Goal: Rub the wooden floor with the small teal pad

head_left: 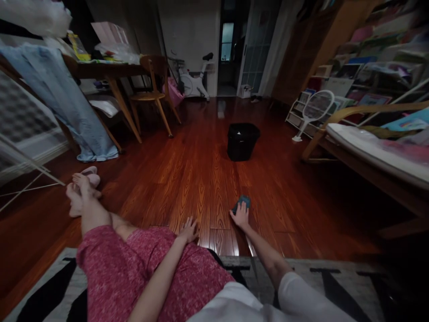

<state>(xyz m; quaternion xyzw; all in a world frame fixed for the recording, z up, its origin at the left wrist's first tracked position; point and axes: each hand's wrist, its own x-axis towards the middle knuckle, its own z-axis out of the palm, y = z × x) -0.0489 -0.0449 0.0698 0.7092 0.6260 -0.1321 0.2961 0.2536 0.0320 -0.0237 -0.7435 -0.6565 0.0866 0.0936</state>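
I sit on a patterned rug with my legs in pink trousers stretched to the left over a red wooden floor. My left hand rests flat on the floor beside my thigh, fingers spread, holding nothing. My right hand reaches forward onto the floor and its fingers lie on a small blue-green object; whether the fingers close around it I cannot tell. A black bin stands on the floor well beyond that hand.
A wooden table and chair stand at the back left, with pale blue cloth hanging nearby. An exercise bike is by the far doorway. At the right are a cushioned wooden bench, a racket-shaped swatter and bookshelves.
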